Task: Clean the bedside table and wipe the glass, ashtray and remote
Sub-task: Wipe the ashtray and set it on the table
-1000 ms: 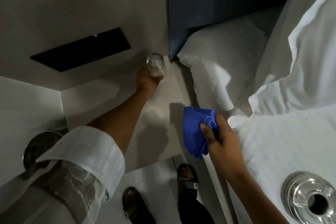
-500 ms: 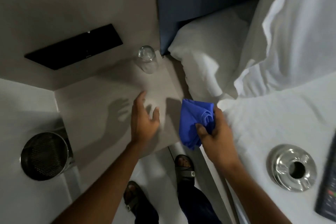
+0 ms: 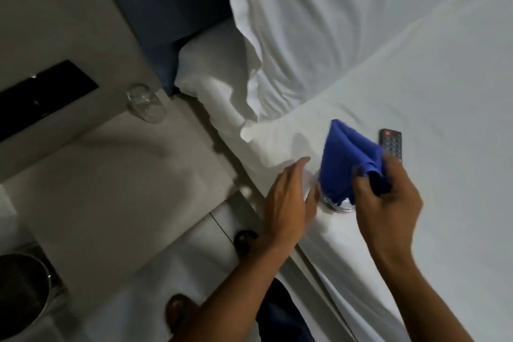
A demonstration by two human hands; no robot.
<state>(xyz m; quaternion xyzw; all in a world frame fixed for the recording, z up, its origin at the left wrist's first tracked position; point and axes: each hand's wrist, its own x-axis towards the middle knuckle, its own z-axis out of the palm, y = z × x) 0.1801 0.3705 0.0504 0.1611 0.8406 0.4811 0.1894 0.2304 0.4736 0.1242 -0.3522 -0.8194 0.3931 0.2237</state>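
Note:
The clear glass [image 3: 145,104] stands at the back right corner of the beige bedside table [image 3: 105,183]. My right hand [image 3: 388,200] is shut on the blue cloth [image 3: 349,158] over the bed. The cloth hangs over the metal ashtray [image 3: 340,207], which lies on the white sheet and shows only as a rim sliver. My left hand [image 3: 288,200] hovers with fingers spread just left of the ashtray; touching or apart is unclear. The black remote [image 3: 391,144] lies on the sheet behind my right hand.
White pillows [image 3: 319,36] fill the head of the bed [image 3: 444,203]. A blue headboard panel [image 3: 166,8] rises behind the table. A black panel [image 3: 41,97] is set in the wall, a metal bin [image 3: 22,289] stands on the floor, and my sandalled feet [image 3: 244,239] stand beside the bed.
My left hand let go of the glass on the table and moved right to the bed. My right hand carried the cloth over the ashtray. The view swung right.

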